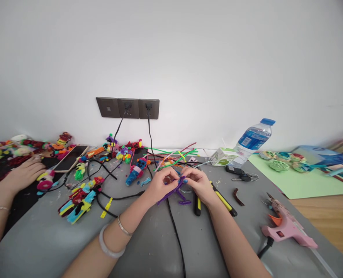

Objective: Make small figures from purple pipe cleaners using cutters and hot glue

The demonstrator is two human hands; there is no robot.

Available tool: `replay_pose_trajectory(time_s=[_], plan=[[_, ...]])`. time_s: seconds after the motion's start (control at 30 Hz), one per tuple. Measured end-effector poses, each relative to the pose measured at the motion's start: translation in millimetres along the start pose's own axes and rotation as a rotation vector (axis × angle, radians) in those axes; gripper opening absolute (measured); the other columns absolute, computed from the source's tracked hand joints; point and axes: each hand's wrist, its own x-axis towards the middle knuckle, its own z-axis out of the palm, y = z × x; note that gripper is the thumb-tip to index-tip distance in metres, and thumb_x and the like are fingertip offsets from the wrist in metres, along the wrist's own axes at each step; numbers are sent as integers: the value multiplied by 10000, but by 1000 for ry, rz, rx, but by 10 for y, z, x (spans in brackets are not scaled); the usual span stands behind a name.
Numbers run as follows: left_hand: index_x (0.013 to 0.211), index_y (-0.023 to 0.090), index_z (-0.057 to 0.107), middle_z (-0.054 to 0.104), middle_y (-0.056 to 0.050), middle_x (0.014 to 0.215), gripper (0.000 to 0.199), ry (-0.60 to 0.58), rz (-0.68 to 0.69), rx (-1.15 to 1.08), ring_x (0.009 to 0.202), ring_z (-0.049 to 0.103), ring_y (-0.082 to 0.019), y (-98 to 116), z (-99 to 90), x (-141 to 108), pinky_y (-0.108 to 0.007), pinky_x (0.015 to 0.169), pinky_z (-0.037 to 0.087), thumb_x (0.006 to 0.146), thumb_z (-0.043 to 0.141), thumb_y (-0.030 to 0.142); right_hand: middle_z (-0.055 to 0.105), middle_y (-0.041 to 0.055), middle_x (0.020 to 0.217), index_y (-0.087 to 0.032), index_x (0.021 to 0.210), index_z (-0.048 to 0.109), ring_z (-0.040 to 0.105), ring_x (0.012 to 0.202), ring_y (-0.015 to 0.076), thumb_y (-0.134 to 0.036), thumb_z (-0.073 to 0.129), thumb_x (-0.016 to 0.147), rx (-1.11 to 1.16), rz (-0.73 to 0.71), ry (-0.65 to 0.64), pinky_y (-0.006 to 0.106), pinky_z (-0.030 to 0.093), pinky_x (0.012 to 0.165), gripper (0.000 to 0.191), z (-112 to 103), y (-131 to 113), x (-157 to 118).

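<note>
From the head view, our left hand (162, 186) and right hand (199, 184) pinch the purple fuzzy stem (175, 190), left of the water bottle (254, 139) and nearer us. Keys (246, 177) lie just before that bottle; the pink glue gun (287, 228) rests nearer us, rightward.

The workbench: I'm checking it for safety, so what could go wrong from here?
A sleeveless forearm might snag the black cord that runs between the two forearms toward the near edge.

The pink glue gun lies to the right of the right hand; if hot, which the picture cannot tell, it could burn a straying arm.

The yellow-and-black handles beside that hand could get knocked while the left hand and right hand pinch the purple fuzzy strip.
</note>
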Motion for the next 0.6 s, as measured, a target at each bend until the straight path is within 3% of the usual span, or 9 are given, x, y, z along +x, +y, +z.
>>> replay_pose_trajectory(time_s=[0.1,0.3,0.6], plan=[[743,162,561,565,-22,776,82,-16,74,97,690,534,-125,3,-7,0,-210,570,418,823,577,154,614,16,744,-221,717,709,539,707,164,-383,801,710,9,19,-10,292,448,665,187,-1,9,3],[732,172,555,572,-18,784,149,62,272,327,705,537,-120,12,-4,-10,-215,604,417,862,545,100,626,17,716,-210,710,725,542,676,158,-387,805,697,4,30,23,285,459,646,195,-7,33,8],[818,187,575,602,-31,831,121,95,373,542,812,589,-152,-5,12,-48,-263,735,475,903,530,113,629,20,718,-209,710,722,542,659,154,-388,785,721,-22,0,48,274,458,609,191,-15,45,2]])
